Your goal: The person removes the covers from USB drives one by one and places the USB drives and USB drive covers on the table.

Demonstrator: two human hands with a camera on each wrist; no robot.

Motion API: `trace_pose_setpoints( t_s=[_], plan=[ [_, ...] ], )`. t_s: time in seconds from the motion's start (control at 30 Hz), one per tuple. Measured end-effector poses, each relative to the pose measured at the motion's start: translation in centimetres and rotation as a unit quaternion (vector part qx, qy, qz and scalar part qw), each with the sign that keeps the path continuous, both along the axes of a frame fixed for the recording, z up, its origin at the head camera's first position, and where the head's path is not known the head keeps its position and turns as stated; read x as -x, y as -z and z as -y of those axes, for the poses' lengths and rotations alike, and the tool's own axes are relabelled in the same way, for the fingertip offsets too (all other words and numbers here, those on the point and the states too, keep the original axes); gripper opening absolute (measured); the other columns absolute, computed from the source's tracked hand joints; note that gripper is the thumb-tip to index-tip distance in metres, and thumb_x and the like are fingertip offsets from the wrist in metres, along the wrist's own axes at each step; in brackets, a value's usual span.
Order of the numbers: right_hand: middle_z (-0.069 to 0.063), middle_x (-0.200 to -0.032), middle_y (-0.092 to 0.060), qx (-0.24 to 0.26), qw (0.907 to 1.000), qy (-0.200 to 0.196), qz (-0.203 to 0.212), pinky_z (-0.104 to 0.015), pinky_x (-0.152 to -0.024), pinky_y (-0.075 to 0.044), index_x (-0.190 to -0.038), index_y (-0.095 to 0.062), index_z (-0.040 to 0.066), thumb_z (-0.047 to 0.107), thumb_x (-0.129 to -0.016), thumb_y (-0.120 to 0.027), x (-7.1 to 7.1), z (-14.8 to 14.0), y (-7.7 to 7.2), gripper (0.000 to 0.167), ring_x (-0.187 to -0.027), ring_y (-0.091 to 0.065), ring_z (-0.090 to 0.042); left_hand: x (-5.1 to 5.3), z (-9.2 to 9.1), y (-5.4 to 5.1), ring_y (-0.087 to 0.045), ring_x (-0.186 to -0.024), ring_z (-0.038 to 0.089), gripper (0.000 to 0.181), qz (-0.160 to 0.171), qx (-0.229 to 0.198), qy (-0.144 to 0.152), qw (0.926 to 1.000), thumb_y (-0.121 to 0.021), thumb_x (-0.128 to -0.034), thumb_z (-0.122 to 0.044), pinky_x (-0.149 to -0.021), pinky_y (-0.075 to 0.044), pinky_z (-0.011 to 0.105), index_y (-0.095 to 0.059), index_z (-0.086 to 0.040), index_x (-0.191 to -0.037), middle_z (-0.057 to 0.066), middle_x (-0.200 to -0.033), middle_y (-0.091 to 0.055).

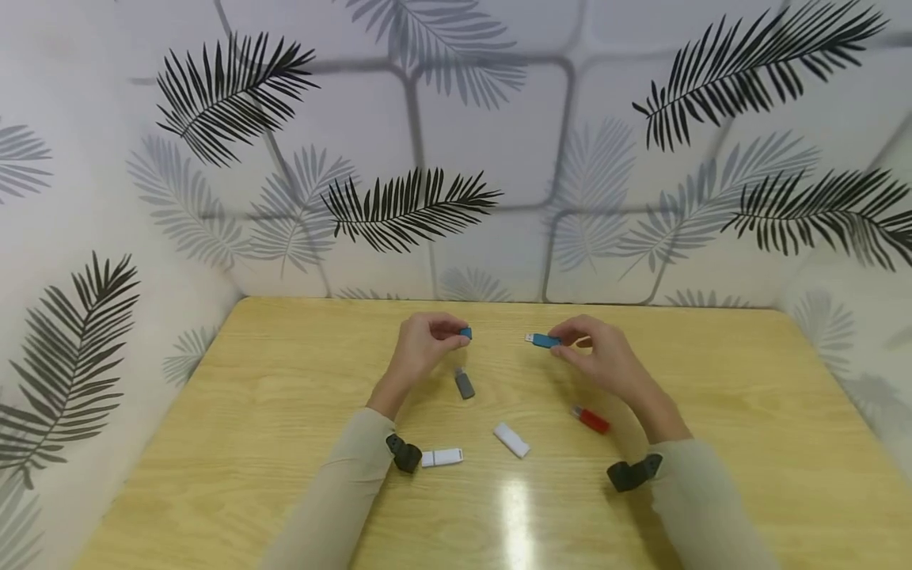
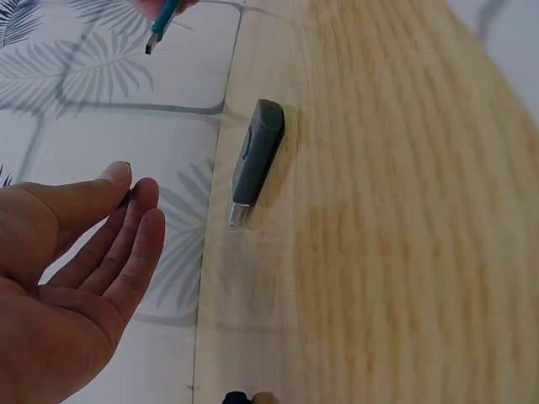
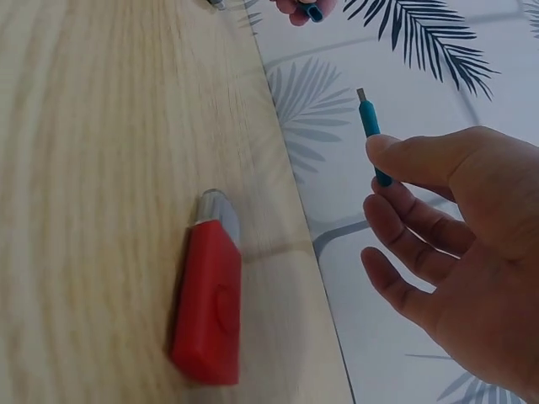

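Note:
My left hand [image 1: 419,350] pinches a small blue USB stick cap [image 1: 466,333] between thumb and fingertips, above the table. Facing it, my right hand [image 1: 602,358] pinches a blue USB stick [image 1: 545,340], its bare metal plug pointing left towards the cap. A gap separates cap and stick. In the right wrist view, the thumb and fingers grip the lower end of the blue stick [image 3: 369,119], while the cap's hollow end [image 3: 315,13] shows at the top. Fingers mostly hide the cap in the left wrist view.
On the wooden table [image 1: 285,475] lie a grey USB stick [image 1: 465,385] near my left hand and a red USB stick [image 1: 593,420] below my right. Two white USB sticks, one [image 1: 442,457] by the left wrist and one [image 1: 512,440] mid-table, lie nearer. A leaf-patterned wall [image 1: 492,253] stands behind.

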State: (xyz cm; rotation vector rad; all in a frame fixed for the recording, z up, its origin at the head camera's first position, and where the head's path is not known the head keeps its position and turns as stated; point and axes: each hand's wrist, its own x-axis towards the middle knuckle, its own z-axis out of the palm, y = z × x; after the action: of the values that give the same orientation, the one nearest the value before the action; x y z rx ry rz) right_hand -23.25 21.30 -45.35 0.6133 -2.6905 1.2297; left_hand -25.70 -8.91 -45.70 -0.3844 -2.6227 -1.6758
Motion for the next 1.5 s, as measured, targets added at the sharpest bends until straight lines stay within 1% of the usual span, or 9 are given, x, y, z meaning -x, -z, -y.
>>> trace_pose_setpoints(
  t_s=[0.13,0.23,0.5,0.73,0.83,0.93,1.07,1.3,1.5],
  plan=[
    [-0.012,-0.106,-0.071,0.008,0.9999,0.006,0.0,-0.052,-0.087,-0.058,-0.109,-0.073,0.002,0.005,-0.093,-0.076,1.2,0.6,0.0,0.017,-0.096,-0.068,-0.03,1.1,-0.2,-0.1,-0.073,-0.089,0.019,0.016,-0.005,0.022,-0.003,0.9997,-0.079,-0.0908,-0.007,-0.078,-0.06,0.032,-0.079,-0.004,-0.107,0.006,-0.099,-0.077],
    [-0.012,-0.109,-0.071,0.018,0.9997,0.008,0.012,-0.05,-0.087,-0.058,-0.11,-0.074,0.002,0.006,-0.094,-0.076,2.0,1.1,0.2,0.017,-0.098,-0.068,-0.029,1.9,-0.4,-0.1,-0.072,-0.09,0.02,0.016,-0.004,0.029,-0.007,0.9995,-0.078,-0.0915,-0.006,-0.078,-0.059,0.033,-0.078,-0.003,-0.107,0.007,-0.1,-0.077],
    [-0.017,-0.112,-0.071,0.034,0.9986,0.028,0.03,-0.049,-0.088,-0.057,-0.112,-0.074,0.0,0.006,-0.094,-0.075,4.3,2.0,1.2,0.019,-0.101,-0.066,-0.033,3.4,-1.1,0.2,-0.071,-0.095,0.026,0.016,-0.009,0.068,-0.013,0.9976,-0.077,-0.0917,-0.005,-0.082,-0.059,0.035,-0.078,-0.002,-0.108,0.011,-0.107,-0.075],
    [-0.022,-0.113,-0.071,0.063,0.9968,0.023,0.045,-0.048,-0.087,-0.058,-0.112,-0.074,-0.006,0.0,-0.093,-0.074,5.8,2.8,2.1,0.019,-0.1,-0.068,-0.038,4.9,-1.6,1.3,-0.071,-0.097,0.026,0.017,-0.02,0.093,-0.007,0.9955,-0.078,-0.0915,-0.005,-0.087,-0.057,0.037,-0.078,-0.002,-0.109,0.011,-0.108,-0.075],
    [-0.023,-0.112,-0.072,0.071,0.9959,0.021,0.052,-0.047,-0.088,-0.057,-0.111,-0.074,-0.007,-0.002,-0.092,-0.074,6.3,3.2,2.6,0.02,-0.099,-0.068,-0.038,5.4,-1.7,1.8,-0.07,-0.097,0.025,0.017,-0.015,0.102,-0.01,0.9947,-0.078,-0.0916,-0.006,-0.087,-0.057,0.036,-0.079,-0.003,-0.109,0.01,-0.108,-0.075],
    [-0.023,-0.11,-0.072,0.074,0.9947,0.028,0.066,-0.046,-0.089,-0.055,-0.111,-0.074,-0.007,-0.001,-0.092,-0.075,6.6,3.5,3.0,0.02,-0.098,-0.067,-0.037,5.7,-1.9,2.0,-0.07,-0.098,0.025,0.018,-0.015,0.101,-0.01,0.9948,-0.078,-0.0917,-0.006,-0.087,-0.057,0.036,-0.078,-0.002,-0.109,0.01,-0.108,-0.075],
    [-0.022,-0.109,-0.072,0.06,0.9947,0.044,0.071,-0.046,-0.091,-0.054,-0.111,-0.074,-0.006,0.001,-0.092,-0.075,6.9,4.1,3.4,0.02,-0.099,-0.067,-0.036,5.8,-2.0,2.2,-0.069,-0.1,0.026,0.019,-0.017,0.097,-0.004,0.9951,-0.077,-0.0918,-0.005,-0.089,-0.057,0.037,-0.078,0.0,-0.11,0.012,-0.108,-0.075],
    [-0.02,-0.109,-0.071,0.027,0.9966,0.041,0.066,-0.048,-0.089,-0.055,-0.111,-0.074,-0.004,0.002,-0.093,-0.074,7.3,4.7,3.8,0.019,-0.099,-0.066,-0.035,6.1,-2.5,2.5,-0.07,-0.102,0.024,0.019,-0.02,0.135,-0.021,0.9904,-0.078,-0.0912,-0.007,-0.09,-0.056,0.035,-0.078,-0.003,-0.109,0.01,-0.107,-0.076],
    [-0.018,-0.111,-0.071,0.014,0.9953,0.052,0.081,-0.046,-0.089,-0.054,-0.112,-0.073,-0.002,0.003,-0.094,-0.073,7.6,4.7,4.0,0.019,-0.101,-0.065,-0.033,6.1,-2.7,2.4,-0.07,-0.1,0.024,0.017,-0.018,0.138,-0.021,0.9901,-0.079,-0.0908,-0.006,-0.088,-0.057,0.036,-0.079,-0.003,-0.108,0.01,-0.105,-0.076]
  ],
)
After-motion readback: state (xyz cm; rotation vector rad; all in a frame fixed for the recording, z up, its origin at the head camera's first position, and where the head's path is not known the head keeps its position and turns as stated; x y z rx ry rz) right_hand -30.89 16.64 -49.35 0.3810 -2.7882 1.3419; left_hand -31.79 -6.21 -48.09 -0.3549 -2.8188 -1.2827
